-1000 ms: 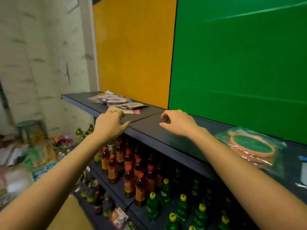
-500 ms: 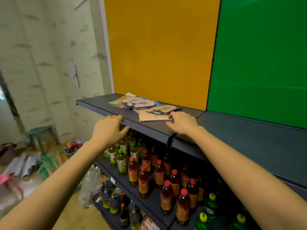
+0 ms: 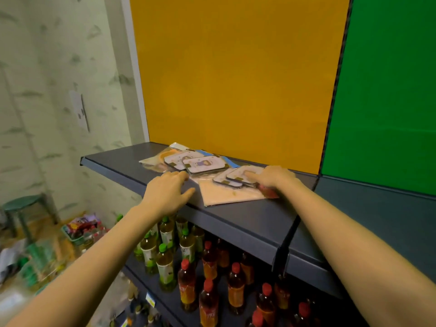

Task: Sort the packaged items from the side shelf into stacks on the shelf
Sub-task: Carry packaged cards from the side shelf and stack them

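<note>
Both hands reached packets [image 3: 232, 177] on shelf [image 3: 247, 215]; bottles [image 3: 207, 267] below.

The scene is lit evenly and softly, probably from overhead, though no lamp shows. The yellow panel [image 3: 233, 74] and green panel [image 3: 387, 90] read saturated and flat, with a faint pale band of sheen across the green. The top of the dark shelf [image 3: 247, 213] catches a dull glaze near its left corner. Below its front edge the light falls off, and the bottles [image 3: 207, 274] sit in shade, their caps still bright. The wide lens bends the wall's upright lines at the left edge and stretches both forearms toward the bottom corners. The clutter on the floor [image 3: 35, 260] is smeared with blur, and the packets' print is too soft to read.
</note>
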The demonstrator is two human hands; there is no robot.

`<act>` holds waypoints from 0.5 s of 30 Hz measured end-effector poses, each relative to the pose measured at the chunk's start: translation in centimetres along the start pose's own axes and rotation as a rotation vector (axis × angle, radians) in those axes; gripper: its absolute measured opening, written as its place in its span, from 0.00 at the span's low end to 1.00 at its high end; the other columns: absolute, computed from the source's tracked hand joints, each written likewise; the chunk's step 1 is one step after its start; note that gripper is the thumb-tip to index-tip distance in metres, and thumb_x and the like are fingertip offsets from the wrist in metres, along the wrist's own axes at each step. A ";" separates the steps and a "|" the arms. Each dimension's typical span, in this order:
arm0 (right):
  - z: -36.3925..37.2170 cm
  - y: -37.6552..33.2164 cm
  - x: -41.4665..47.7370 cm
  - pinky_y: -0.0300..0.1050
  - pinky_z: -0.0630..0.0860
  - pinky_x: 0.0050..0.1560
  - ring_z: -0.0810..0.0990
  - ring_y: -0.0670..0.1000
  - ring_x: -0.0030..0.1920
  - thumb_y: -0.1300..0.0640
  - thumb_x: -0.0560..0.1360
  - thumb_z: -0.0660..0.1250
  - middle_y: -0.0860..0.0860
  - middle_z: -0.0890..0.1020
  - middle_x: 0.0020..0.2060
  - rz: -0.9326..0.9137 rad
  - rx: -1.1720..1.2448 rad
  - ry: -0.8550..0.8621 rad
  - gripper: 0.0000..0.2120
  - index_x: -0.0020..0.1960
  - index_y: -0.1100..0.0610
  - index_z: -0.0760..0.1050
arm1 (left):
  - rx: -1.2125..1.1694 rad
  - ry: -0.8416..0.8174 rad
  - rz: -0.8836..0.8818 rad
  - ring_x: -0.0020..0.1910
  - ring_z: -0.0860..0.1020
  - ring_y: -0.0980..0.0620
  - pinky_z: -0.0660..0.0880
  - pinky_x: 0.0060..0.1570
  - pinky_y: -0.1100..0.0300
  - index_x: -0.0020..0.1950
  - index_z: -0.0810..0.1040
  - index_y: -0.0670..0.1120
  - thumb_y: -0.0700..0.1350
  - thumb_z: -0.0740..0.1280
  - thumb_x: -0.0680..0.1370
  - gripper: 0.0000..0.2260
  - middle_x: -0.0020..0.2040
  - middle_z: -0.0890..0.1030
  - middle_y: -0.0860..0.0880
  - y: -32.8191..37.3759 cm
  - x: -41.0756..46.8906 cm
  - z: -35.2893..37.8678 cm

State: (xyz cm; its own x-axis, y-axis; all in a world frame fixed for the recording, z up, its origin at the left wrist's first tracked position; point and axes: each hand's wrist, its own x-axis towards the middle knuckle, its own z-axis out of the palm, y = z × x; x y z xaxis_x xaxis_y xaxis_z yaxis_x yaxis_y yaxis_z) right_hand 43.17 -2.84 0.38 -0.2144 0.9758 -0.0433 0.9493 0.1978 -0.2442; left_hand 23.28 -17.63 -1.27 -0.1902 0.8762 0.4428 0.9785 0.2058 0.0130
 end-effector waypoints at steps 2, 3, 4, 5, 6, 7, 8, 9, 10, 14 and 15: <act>0.1 -0.8 1.6 0.50 0.70 0.57 0.73 0.59 0.64 0.25 0.68 0.51 0.56 0.73 0.67 0.039 0.035 -0.050 0.43 0.68 0.55 0.69 | -0.037 0.025 0.013 0.57 0.76 0.48 0.76 0.53 0.51 0.62 0.73 0.48 0.56 0.59 0.77 0.17 0.59 0.79 0.48 -0.5 1.9 0.9; 0.1 -1.2 2.3 0.49 0.71 0.54 0.74 0.59 0.63 0.24 0.67 0.52 0.56 0.74 0.66 0.052 0.057 -0.060 0.43 0.67 0.55 0.70 | -0.056 0.039 0.013 0.57 0.76 0.48 0.77 0.52 0.51 0.61 0.73 0.48 0.56 0.60 0.77 0.17 0.59 0.79 0.48 -0.8 2.8 1.4; 0.1 -1.6 3.0 0.48 0.71 0.53 0.75 0.59 0.61 0.23 0.65 0.54 0.56 0.75 0.65 0.068 0.076 -0.069 0.44 0.67 0.54 0.70 | -0.072 0.048 0.008 0.57 0.77 0.48 0.77 0.52 0.51 0.60 0.73 0.48 0.55 0.60 0.77 0.16 0.58 0.80 0.48 -1.0 3.6 1.9; 0.2 -2.1 3.7 0.48 0.72 0.53 0.76 0.59 0.61 0.23 0.63 0.56 0.55 0.75 0.65 0.085 0.096 -0.082 0.45 0.67 0.54 0.70 | -0.088 0.055 0.001 0.57 0.77 0.48 0.77 0.52 0.52 0.60 0.74 0.48 0.55 0.60 0.77 0.16 0.58 0.80 0.48 -1.2 4.4 2.4; 0.2 -2.4 4.3 0.48 0.73 0.55 0.76 0.59 0.61 0.23 0.62 0.59 0.55 0.75 0.65 0.101 0.115 -0.099 0.46 0.68 0.54 0.69 | -0.108 0.055 -0.004 0.57 0.77 0.48 0.77 0.52 0.52 0.60 0.74 0.48 0.55 0.61 0.77 0.16 0.58 0.80 0.48 -1.5 5.0 3.0; 0.3 -2.8 4.7 0.49 0.73 0.57 0.75 0.59 0.61 0.24 0.61 0.61 0.55 0.74 0.66 0.115 0.135 -0.120 0.47 0.68 0.55 0.68 | -0.128 0.053 -0.007 0.56 0.77 0.48 0.77 0.52 0.52 0.60 0.74 0.48 0.55 0.61 0.77 0.16 0.57 0.81 0.48 -1.6 5.6 3.4; 0.4 -3.0 5.2 0.50 0.73 0.59 0.74 0.59 0.63 0.26 0.62 0.63 0.56 0.72 0.67 0.122 0.165 -0.141 0.46 0.70 0.56 0.66 | -0.149 0.052 -0.008 0.56 0.78 0.48 0.77 0.52 0.52 0.60 0.74 0.49 0.55 0.61 0.76 0.16 0.57 0.81 0.49 -1.8 6.1 3.8; 0.4 -3.2 5.4 0.50 0.72 0.60 0.73 0.59 0.64 0.29 0.65 0.65 0.56 0.70 0.69 0.119 0.207 -0.157 0.45 0.71 0.58 0.64 | -0.169 0.051 -0.006 0.56 0.78 0.49 0.77 0.52 0.51 0.60 0.74 0.49 0.55 0.61 0.76 0.16 0.56 0.81 0.49 -2.0 6.6 4.2; 0.3 -3.3 5.6 0.49 0.71 0.58 0.72 0.59 0.65 0.33 0.67 0.66 0.57 0.68 0.70 0.115 0.262 -0.167 0.44 0.72 0.60 0.62 | -0.189 0.049 0.000 0.55 0.78 0.49 0.77 0.51 0.51 0.60 0.74 0.49 0.55 0.62 0.76 0.16 0.56 0.81 0.49 -2.1 7.1 4.6; 0.1 -2.6 6.4 0.43 0.70 0.37 0.76 0.53 0.48 0.45 0.72 0.69 0.59 0.71 0.67 0.126 0.531 -0.047 0.37 0.73 0.62 0.60 | -0.295 0.048 0.073 0.53 0.77 0.49 0.77 0.51 0.52 0.59 0.75 0.49 0.55 0.62 0.76 0.15 0.53 0.81 0.50 -1.8 9.1 5.6; 0.2 -2.3 6.5 0.41 0.68 0.32 0.74 0.49 0.39 0.48 0.74 0.68 0.59 0.74 0.63 0.134 0.598 -0.012 0.33 0.72 0.61 0.61 | -0.326 0.042 0.094 0.52 0.77 0.49 0.76 0.51 0.52 0.59 0.75 0.48 0.54 0.62 0.76 0.15 0.52 0.81 0.50 -1.5 9.7 5.8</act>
State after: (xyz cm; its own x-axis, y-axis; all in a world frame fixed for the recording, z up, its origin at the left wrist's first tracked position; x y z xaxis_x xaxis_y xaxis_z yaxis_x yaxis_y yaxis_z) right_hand 39.55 3.08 0.52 -0.1084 0.9867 -0.1212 0.6753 -0.0163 -0.7374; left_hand 19.53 -6.92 -2.24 -0.1015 0.8646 0.4921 0.9668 -0.0310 0.2538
